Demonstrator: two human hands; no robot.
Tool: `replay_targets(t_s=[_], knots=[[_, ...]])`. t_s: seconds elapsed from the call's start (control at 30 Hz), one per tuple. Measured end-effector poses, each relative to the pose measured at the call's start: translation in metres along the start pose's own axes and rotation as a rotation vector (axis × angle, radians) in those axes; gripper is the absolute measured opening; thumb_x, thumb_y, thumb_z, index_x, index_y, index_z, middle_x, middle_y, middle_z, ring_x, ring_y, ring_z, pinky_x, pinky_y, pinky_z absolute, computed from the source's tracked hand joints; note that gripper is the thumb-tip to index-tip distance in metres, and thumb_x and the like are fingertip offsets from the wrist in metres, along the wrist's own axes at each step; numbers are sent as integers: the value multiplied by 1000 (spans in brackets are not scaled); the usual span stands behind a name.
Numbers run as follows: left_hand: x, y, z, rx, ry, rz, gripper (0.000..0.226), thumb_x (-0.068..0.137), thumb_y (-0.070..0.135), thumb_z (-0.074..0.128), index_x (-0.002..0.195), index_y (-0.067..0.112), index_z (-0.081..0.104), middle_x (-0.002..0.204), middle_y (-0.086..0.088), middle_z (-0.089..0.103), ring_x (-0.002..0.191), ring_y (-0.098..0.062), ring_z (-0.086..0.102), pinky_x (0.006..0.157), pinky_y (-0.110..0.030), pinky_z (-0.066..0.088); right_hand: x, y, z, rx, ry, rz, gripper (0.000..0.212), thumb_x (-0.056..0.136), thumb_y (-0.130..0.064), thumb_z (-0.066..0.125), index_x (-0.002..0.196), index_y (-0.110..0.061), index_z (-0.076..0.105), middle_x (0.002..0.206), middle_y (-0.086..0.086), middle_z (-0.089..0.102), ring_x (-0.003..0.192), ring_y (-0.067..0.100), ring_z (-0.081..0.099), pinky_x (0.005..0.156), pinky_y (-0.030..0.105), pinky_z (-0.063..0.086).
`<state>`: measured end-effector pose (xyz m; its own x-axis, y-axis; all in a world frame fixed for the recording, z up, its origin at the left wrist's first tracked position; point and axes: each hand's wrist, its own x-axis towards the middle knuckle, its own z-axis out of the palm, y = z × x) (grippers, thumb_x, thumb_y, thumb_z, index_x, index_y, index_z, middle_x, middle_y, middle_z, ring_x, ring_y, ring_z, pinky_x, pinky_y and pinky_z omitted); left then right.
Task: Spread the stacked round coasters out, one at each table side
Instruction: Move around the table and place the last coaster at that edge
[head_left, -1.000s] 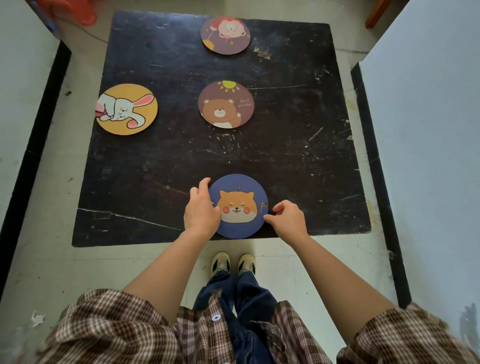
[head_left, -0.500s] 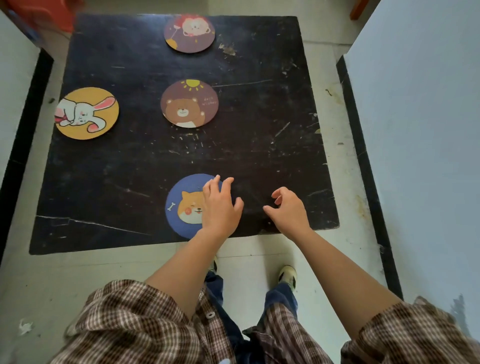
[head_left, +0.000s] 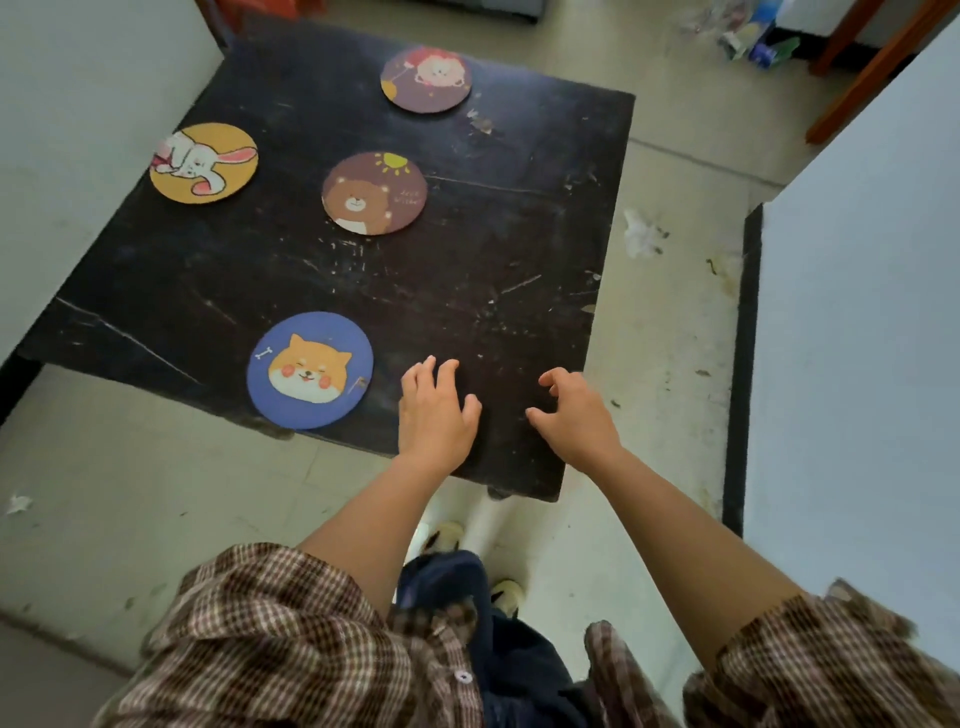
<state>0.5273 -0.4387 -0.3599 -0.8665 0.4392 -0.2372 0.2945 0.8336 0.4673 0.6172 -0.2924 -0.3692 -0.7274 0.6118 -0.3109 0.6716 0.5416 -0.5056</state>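
On the black table (head_left: 519, 208), both hands (head_left: 436, 415) hover open and empty; the bear coaster's (head_left: 374, 193) faint writing is perhaps unreadable.

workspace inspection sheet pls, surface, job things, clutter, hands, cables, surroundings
surface: black table, scratched and scuffed
job's things: dog coaster at near edge; rabbit coaster at left edge; lion coaster at far edge; bear coaster mid-table; right side bare
clutter: paper scrap and litter on floor
grippers: left hand and right hand open, empty, over near edge
cables: nothing seen
surroundings: pale panels either side
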Motion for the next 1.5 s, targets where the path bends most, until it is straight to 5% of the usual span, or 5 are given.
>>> replay_targets(t_s=[0.7,0.97,1.5], knots=[[99,93,19,-99,134,-344,50,92,32,45,139,16,36,151,-9,30,141,-24,15,110,-45,25,174,-13,-82,-212,-237,-375,44,84,-27,66,125,-20,48,121,4,54,111,21,52,87,35,48],[126,121,37,-152,216,-566,52,90,32,47,139,16,36,152,-9,29,141,-25,14,110,-45,26,235,-24,-93,-289,-368,-603,47,85,-24,65,128,-20,47,125,2,52,112,19,51,80,25,44],[188,165,37,-199,412,-846,58,92,30,48,144,15,27,156,-13,21,143,-30,13,111,-47,24,324,-64,-95,-424,-546,-967,48,88,-30,61,131,-20,43,134,5,48,122,24,46,92,38,49]])
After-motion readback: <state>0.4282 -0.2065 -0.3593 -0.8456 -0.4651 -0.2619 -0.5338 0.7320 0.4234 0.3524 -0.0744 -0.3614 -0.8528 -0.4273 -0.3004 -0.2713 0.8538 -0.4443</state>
